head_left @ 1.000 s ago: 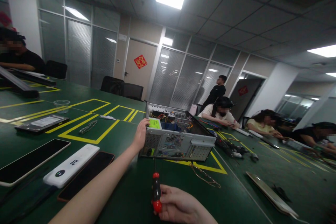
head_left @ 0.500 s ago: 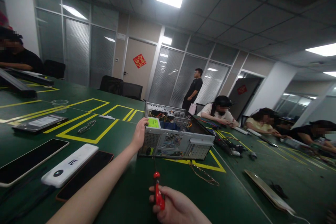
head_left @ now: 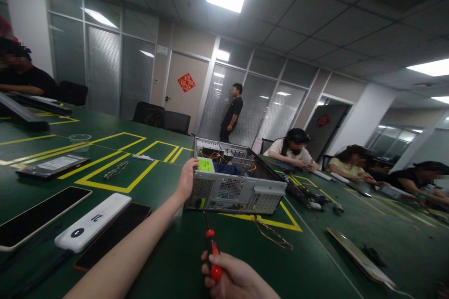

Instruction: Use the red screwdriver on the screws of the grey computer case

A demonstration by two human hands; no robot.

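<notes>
An opened computer case [head_left: 242,191] lies on its side on the green table, its rear panel facing me and coloured cables showing inside. My left hand [head_left: 186,181] grips the case's left edge, fingers over the top beside a power supply with a yellow-green label [head_left: 205,165]. In my right hand [head_left: 231,273] is a red-and-black screwdriver [head_left: 212,254], fingers closed round its handle. Its shaft points up toward the lower left of the rear panel. Whether the tip touches the panel is hard to make out.
Left of my arm lie a hard drive [head_left: 54,166], a white power bank [head_left: 94,222] and two phones. Eyeglasses [head_left: 273,233] rest right of the screwdriver, with a gold phone [head_left: 358,252] farther right. Several people sit around the table; one person [head_left: 232,113] stands behind it.
The screwdriver handle has turned and tilted slightly in my right hand, its shaft still near the panel. My left hand and the case stay put. The standing person has moved left.
</notes>
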